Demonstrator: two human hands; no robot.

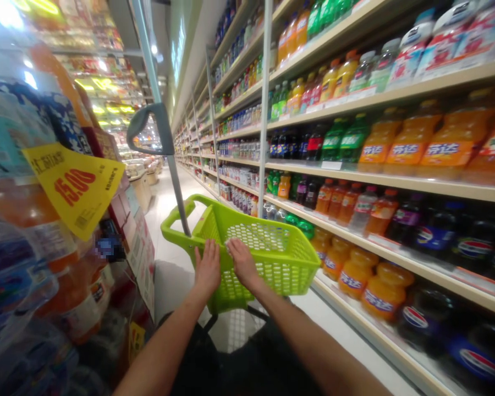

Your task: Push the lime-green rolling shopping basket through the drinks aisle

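A lime-green plastic shopping cart (272, 275) with perforated walls stands in front of me, turned at an angle. My left hand (207, 267) lies against its near side, fingers stretched up to the rim and the thumb apart. Just to the right, my right hand (242, 261) bends its fingers over the same rim; a small whitish spot shows at its fingertips, too small to name. At the cart's left end is a looped green handle (171, 228). A grey pole (177, 190) rises beside that handle, with a dark grey looped bracket (169, 129) on it.
Along the right run long shelves (396, 176) of bottled drinks, including orange soda bottles (445, 137) and dark cola bottles (476, 245). Close on the left, stacked wrapped bottles (49, 247) carry a yellow price sign (76, 190). A pale floor aisle (171, 192) leads ahead between them.
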